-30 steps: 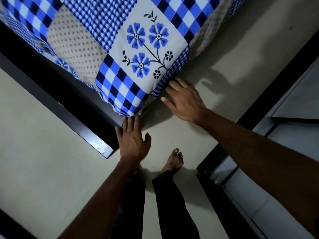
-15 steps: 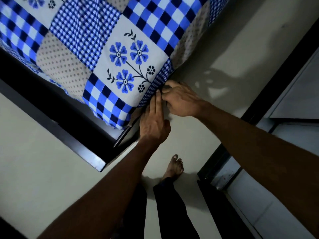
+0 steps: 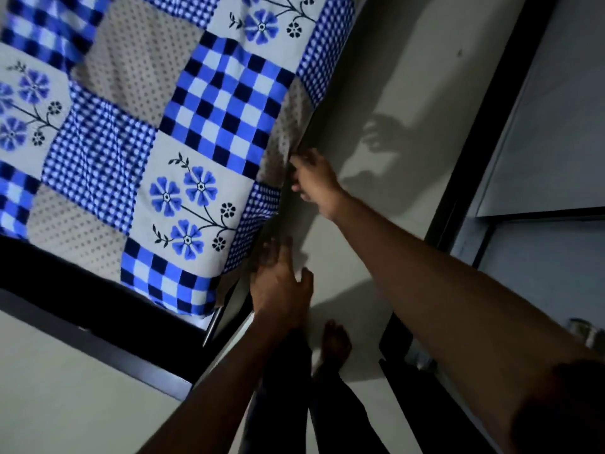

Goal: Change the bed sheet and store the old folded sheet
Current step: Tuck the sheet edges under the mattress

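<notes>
Seemingly right hand (image 3: 315,178) pinches, left hand (image 3: 281,290) presses one sheet (image 3: 209,103).

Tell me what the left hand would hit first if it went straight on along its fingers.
The bed sheet. The left hand's straight fingers point up at its hanging side edge, the small-check patch near the mattress corner. They look nearly on the cloth, but depth is unclear.

The room is dim. A pale floor (image 3: 409,60) runs along the bed frame (image 3: 82,306), whose dark rail ends at a corner low in view. Soft shadows fall across the floor. To the right a black strip (image 3: 484,126) borders grey panels (image 3: 556,126). The floor is brightest near that strip.
</notes>
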`<control>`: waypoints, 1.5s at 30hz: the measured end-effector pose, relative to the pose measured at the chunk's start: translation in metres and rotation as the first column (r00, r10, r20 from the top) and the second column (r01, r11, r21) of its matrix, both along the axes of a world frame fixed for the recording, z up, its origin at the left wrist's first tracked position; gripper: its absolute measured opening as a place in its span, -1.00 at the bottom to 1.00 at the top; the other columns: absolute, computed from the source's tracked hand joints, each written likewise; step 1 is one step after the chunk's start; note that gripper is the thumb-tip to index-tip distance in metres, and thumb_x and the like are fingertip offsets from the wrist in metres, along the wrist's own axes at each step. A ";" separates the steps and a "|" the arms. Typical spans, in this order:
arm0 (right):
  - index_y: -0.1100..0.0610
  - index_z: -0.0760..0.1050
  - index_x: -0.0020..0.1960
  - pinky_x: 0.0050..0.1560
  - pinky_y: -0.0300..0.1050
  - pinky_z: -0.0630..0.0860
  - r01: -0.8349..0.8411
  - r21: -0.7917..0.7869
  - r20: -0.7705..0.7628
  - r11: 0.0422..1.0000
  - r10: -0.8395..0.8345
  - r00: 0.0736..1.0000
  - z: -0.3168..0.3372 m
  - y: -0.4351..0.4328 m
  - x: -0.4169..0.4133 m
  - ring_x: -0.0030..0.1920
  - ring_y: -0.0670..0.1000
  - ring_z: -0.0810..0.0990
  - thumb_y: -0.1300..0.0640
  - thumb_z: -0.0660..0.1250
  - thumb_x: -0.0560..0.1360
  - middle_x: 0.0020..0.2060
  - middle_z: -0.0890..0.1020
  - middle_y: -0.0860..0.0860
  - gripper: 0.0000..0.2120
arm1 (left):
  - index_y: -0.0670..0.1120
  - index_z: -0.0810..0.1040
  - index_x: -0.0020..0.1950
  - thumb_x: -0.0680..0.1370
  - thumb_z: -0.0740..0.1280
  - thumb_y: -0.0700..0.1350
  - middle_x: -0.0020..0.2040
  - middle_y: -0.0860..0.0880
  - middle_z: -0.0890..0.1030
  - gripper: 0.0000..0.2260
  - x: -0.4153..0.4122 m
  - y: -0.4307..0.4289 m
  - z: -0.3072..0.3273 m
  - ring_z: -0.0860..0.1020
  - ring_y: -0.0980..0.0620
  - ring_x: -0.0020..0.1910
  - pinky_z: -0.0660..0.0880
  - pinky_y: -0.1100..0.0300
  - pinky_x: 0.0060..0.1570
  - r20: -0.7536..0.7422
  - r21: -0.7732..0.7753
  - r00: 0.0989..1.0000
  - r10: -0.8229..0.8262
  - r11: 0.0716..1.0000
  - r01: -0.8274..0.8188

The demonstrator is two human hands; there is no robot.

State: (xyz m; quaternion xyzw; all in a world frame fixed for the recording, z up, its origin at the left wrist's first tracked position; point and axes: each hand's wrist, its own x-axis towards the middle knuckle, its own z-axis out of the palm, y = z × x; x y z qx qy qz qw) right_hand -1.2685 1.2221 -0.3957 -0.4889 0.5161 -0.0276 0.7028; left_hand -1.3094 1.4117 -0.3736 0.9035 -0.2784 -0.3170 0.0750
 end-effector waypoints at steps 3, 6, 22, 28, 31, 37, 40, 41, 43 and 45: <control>0.11 0.44 0.04 -0.37 -0.14 0.47 0.144 -0.083 0.031 0.986 -0.142 0.989 -0.013 0.013 0.015 -0.35 -0.01 0.48 0.15 0.22 0.64 -0.31 0.51 0.02 -0.95 | 0.03 0.64 0.19 0.46 0.23 0.05 0.06 -0.03 0.70 -0.63 0.013 -0.017 0.031 0.63 -0.11 0.05 0.52 0.09 0.00 0.075 -0.217 0.997 -0.024 0.975 0.040; 0.11 0.48 0.00 -0.06 0.14 0.54 0.068 -0.277 -0.062 0.958 -0.088 0.994 -0.033 0.023 0.007 -0.12 0.20 0.60 -0.01 0.25 0.60 -0.19 0.61 0.11 -0.82 | -0.02 0.66 -0.02 0.43 0.29 -0.09 -0.13 0.02 0.66 -0.79 0.055 -0.052 0.053 0.55 -0.01 -0.11 0.44 0.13 -0.13 0.252 -0.433 0.958 -0.136 0.870 0.237; 0.10 0.48 0.28 -0.17 -0.09 0.41 0.371 0.103 -0.194 0.923 -0.348 0.917 -0.010 -0.034 0.031 0.04 0.16 0.60 -0.05 0.15 0.62 0.08 0.63 0.13 -0.66 | -0.01 0.01 0.65 0.57 0.25 0.15 0.66 -0.11 -0.08 -0.27 0.180 -0.204 0.039 -0.11 -0.20 0.62 -0.05 -0.34 0.51 0.529 -0.002 0.614 -0.586 0.723 0.691; 0.08 0.56 0.24 -0.22 -0.16 0.55 0.542 0.405 0.099 0.737 -0.624 0.775 0.016 -0.111 0.051 -0.03 0.00 0.68 -0.24 0.08 0.65 -0.02 0.70 0.03 -0.51 | -0.08 0.23 0.60 0.58 0.15 0.09 0.61 -0.15 0.19 -0.41 0.179 -0.212 0.048 0.08 -0.20 0.61 0.00 -0.26 0.54 0.508 -0.143 0.604 -0.614 0.631 0.762; 0.12 0.59 0.03 -0.40 -0.25 0.49 0.451 0.195 0.092 0.871 -0.474 0.876 0.020 -0.134 0.064 -0.26 -0.03 0.66 0.03 0.16 0.67 -0.26 0.68 -0.01 -0.73 | -0.12 0.31 0.55 0.55 0.20 0.01 0.57 -0.19 0.28 -0.43 0.191 -0.235 0.061 0.16 -0.20 0.58 0.06 -0.22 0.55 0.478 -0.310 0.696 -0.536 0.639 0.705; 0.18 0.45 -0.02 -0.26 -0.18 0.45 0.392 -0.171 -0.094 0.904 -0.411 0.907 -0.019 -0.141 0.058 -0.17 0.03 0.56 0.16 0.17 0.64 -0.16 0.59 0.07 -0.86 | -0.01 0.11 0.64 0.61 0.12 0.22 0.65 -0.07 0.07 -0.36 0.237 -0.297 0.069 -0.02 -0.12 0.63 -0.06 -0.27 0.54 0.481 -0.233 0.739 -0.471 0.744 0.626; 0.15 0.44 -0.07 -0.22 -0.16 0.48 0.350 -0.044 -0.089 0.936 -0.352 0.932 -0.031 -0.144 0.060 -0.15 0.01 0.56 0.12 0.18 0.65 -0.12 0.60 0.10 -0.84 | 0.05 0.04 0.65 0.61 0.01 0.31 0.66 -0.03 -0.02 -0.34 0.243 -0.328 0.068 -0.09 -0.11 0.63 -0.13 -0.31 0.53 0.506 -0.127 0.688 -0.520 0.744 0.656; 0.11 0.47 -0.06 -0.20 -0.17 0.47 0.358 -0.007 -0.092 0.934 -0.357 0.930 -0.029 -0.147 0.060 -0.12 0.02 0.57 0.06 0.18 0.64 -0.07 0.62 0.12 -0.82 | 0.06 0.01 0.65 0.61 -0.01 0.32 0.66 -0.03 -0.04 -0.34 0.243 -0.336 0.066 -0.11 -0.11 0.63 -0.14 -0.33 0.52 0.494 -0.107 0.690 -0.529 0.750 0.652; 0.10 0.50 0.08 -0.24 -0.24 0.47 0.464 0.094 -0.075 0.881 -0.458 0.886 -0.026 -0.165 0.062 -0.09 0.01 0.60 -0.03 0.13 0.65 0.03 0.63 0.13 -0.75 | 0.07 -0.05 0.65 0.60 -0.03 0.35 0.66 -0.03 -0.08 -0.31 0.242 -0.349 0.058 -0.14 -0.13 0.63 -0.14 -0.37 0.50 0.466 -0.066 0.691 -0.553 0.757 0.650; 0.14 0.51 0.21 -0.26 -0.28 0.54 0.561 0.189 0.033 0.806 -0.577 0.816 -0.019 -0.195 0.070 -0.06 0.01 0.66 -0.10 0.08 0.69 0.07 0.65 0.11 -0.62 | 0.05 -0.08 0.66 0.60 -0.04 0.38 0.66 -0.04 -0.11 -0.28 0.238 -0.353 0.050 -0.15 -0.15 0.62 -0.18 -0.39 0.48 0.463 -0.037 0.680 -0.568 0.754 0.655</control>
